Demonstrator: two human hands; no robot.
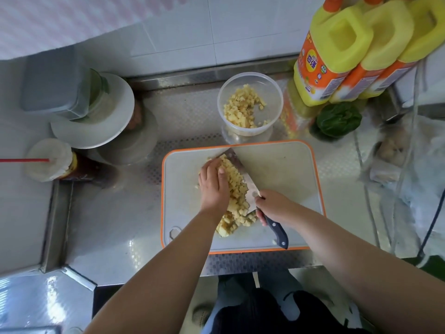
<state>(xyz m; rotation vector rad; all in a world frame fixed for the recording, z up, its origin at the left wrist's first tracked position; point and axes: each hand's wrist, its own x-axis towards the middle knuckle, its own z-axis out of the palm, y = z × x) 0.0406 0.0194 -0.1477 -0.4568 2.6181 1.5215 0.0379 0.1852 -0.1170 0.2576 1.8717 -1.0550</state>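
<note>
White tiled wall (240, 27) behind steel counter (115, 225)

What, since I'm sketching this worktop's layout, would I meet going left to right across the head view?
drink cup with a red straw → left hand resting on the diced pieces → right hand gripping the knife → green vegetable → clear plastic bag

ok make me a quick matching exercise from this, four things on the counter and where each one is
Things: 1 knife; 2 clear bowl; 3 cup with straw; 4 green vegetable.
Places: A next to the yellow bottles; B gripped by the right hand; C far left of the counter; D behind the cutting board, holding diced pieces.
Pairs: 1-B, 2-D, 3-C, 4-A.
</note>
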